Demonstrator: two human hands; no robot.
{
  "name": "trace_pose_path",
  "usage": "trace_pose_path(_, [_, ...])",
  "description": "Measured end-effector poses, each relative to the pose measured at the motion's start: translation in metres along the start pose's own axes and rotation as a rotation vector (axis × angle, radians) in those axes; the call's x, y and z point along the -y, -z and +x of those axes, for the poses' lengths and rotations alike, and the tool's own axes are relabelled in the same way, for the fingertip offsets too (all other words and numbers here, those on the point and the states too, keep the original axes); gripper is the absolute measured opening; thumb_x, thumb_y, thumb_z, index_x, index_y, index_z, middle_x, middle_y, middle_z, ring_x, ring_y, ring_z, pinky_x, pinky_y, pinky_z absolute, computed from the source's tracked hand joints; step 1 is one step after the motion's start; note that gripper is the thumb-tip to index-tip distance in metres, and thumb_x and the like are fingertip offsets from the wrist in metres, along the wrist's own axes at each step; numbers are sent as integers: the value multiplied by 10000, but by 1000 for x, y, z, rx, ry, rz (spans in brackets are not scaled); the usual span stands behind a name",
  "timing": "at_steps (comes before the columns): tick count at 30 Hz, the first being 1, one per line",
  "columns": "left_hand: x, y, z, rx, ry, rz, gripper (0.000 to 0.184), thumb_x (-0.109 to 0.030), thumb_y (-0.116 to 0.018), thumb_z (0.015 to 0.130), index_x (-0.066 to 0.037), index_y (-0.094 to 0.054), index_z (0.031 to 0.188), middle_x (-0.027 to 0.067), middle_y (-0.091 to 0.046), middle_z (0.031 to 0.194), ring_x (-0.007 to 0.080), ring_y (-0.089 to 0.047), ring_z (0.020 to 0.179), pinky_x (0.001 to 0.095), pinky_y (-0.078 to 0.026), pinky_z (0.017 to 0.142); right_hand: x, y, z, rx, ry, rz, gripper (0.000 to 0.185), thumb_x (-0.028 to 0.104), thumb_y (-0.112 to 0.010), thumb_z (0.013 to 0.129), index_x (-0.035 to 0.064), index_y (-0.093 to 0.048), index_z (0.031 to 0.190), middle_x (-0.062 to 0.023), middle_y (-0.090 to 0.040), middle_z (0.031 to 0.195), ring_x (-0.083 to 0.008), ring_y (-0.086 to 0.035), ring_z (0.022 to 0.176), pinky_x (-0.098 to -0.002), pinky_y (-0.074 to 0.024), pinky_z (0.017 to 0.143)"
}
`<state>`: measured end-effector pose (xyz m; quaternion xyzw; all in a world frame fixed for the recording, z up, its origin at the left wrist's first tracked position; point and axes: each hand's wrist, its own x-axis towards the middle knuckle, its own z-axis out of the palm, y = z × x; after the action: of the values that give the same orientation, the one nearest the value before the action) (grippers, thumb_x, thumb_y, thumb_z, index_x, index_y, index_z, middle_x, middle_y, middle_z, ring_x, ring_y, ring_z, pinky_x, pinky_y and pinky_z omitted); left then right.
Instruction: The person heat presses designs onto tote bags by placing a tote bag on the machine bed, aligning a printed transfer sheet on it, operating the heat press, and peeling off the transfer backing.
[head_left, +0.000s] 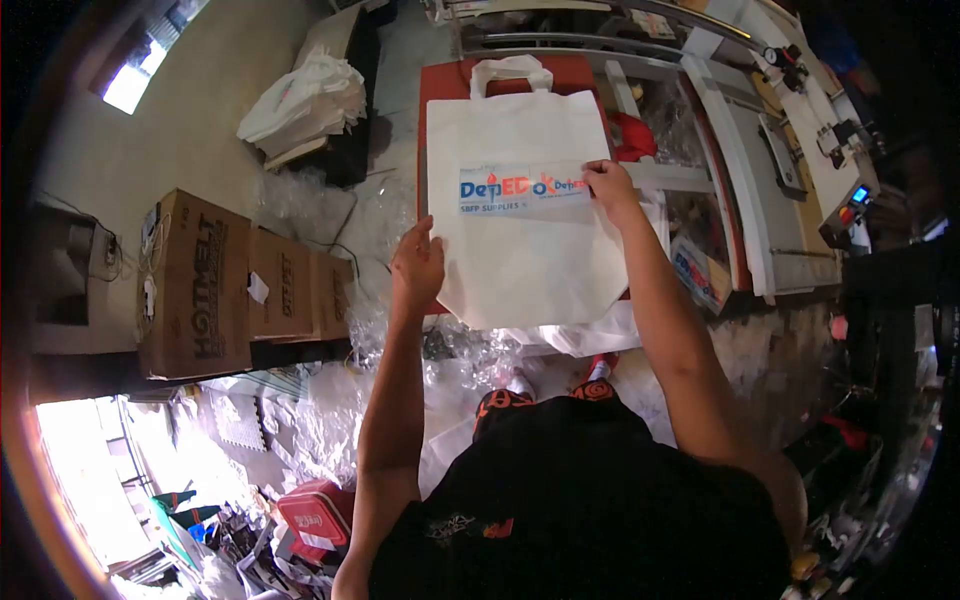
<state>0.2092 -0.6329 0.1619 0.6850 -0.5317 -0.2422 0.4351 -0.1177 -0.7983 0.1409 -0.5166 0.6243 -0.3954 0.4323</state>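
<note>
A white tote bag (530,270) lies flat on a red board (430,85), its handles at the far end. Across its middle sits a clear film strip (500,192) printed with blue and orange "DepED ok" lettering. The right end of this film is pinched between the thumb and fingers of my right hand (612,192). At the bag's left edge rests my left hand (417,266), fingers loosely apart and partly curled, holding nothing I can see. White material (590,333) shows beneath the bag's near edge.
A pile of white bags (310,105) stands at the upper left. Cardboard boxes (205,285) line the left side. A press machine (735,170) with a gauge and lit control box is on the right. Crumpled clear plastic (390,345) and a red case (318,515) lie lower left.
</note>
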Motion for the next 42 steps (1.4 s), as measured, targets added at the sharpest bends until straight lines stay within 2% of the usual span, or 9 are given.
trace_pose_path(1, [1, -2, 4, -2, -9, -5, 366, -65, -621, 873, -20, -614, 1237, 185, -662, 1156, 301, -656, 1061, 384, -517, 920, 3, -1, 4, -91, 88, -265, 248, 119, -666, 845, 6, -652, 1065, -121, -660, 926, -256, -648, 770, -375, -535, 716])
trace_pose_path(3, [2, -6, 10, -36, -332, 184, 346, -79, -629, 848, -18, -627, 1189, 204, -651, 1113, 360, -619, 1085, 429, -481, 966, 3, 6, -5, -189, 266, -359, 285, 136, -672, 847, 15, -636, 1103, -138, -644, 997, -296, -634, 856, -404, -521, 780])
trace_pose_path(5, [-2, -13, 12, -27, -368, 174, 338, -95, -628, 851, -24, -621, 1181, 205, -616, 1177, 395, -572, 1140, 464, -446, 1008, 1, 12, -27, -284, 446, -456, 324, 153, -678, 850, 25, -620, 1142, -155, -628, 1069, -337, -620, 943, -433, -507, 844])
trace_pose_path(7, [-9, -22, 12, 17, -361, 241, 365, -112, -646, 847, -33, -611, 1201, 199, -569, 1261, 397, -532, 1197, 466, -435, 1023, -10, 16, -55, -201, 735, -627, 387, 172, -680, 855, 27, -586, 1201, -157, -572, 1204, -352, -541, 1116, -444, -445, 962])
trace_pose_path(8, [-5, -28, 12, 50, -346, 303, 375, -168, -651, 858, -44, -604, 1208, 194, -508, 1353, 403, -466, 1270, 488, -401, 1057, -6, 16, -70, -201, 737, -629, 387, 172, -680, 855, 27, -586, 1201, -157, -572, 1204, -352, -541, 1116, -444, -445, 962])
trace_pose_path(10, [-1, -38, 10, 49, -362, 385, 397, -206, -643, 870, -53, -596, 1234, 190, -508, 1355, 401, -447, 1288, 498, -379, 1074, 14, 9, -95, -74, 750, -703, 387, 155, -673, 846, 12, -590, 1196, -156, -559, 1225, -355, -491, 1185, -459, -390, 1022])
trace_pose_path(14, [5, -48, 5, 11, -370, 583, 476, -312, -613, 904, -94, -562, 1325, 172, -493, 1381, 389, -401, 1336, 518, -333, 1111, -4, 5, -92, -115, 789, -772, 392, 159, -673, 843, -6, -589, 1188, -154, -544, 1254, -340, -485, 1199, -464, -379, 1035])
trace_pose_path(23, [-8, -48, 3, 62, -261, 606, 499, -328, -608, 910, -115, -554, 1359, 147, -474, 1410, 377, -372, 1369, 529, -312, 1120, -13, 6, -91, -139, 748, -743, 405, 199, -672, 845, 2, -602, 1192, -134, -549, 1273, -315, -486, 1216, -464, -377, 1043])
trace_pose_path(42, [-4, -46, 0, 52, -299, 641, 519, -383, -576, 925, -173, -530, 1397, 123, -466, 1427, 351, -360, 1380, 525, -312, 1114, -15, 7, -94, -148, 777, -716, 414, 184, -683, 836, 1, -599, 1198, -142, -561, 1273, -321, -499, 1202, -463, -391, 1031])
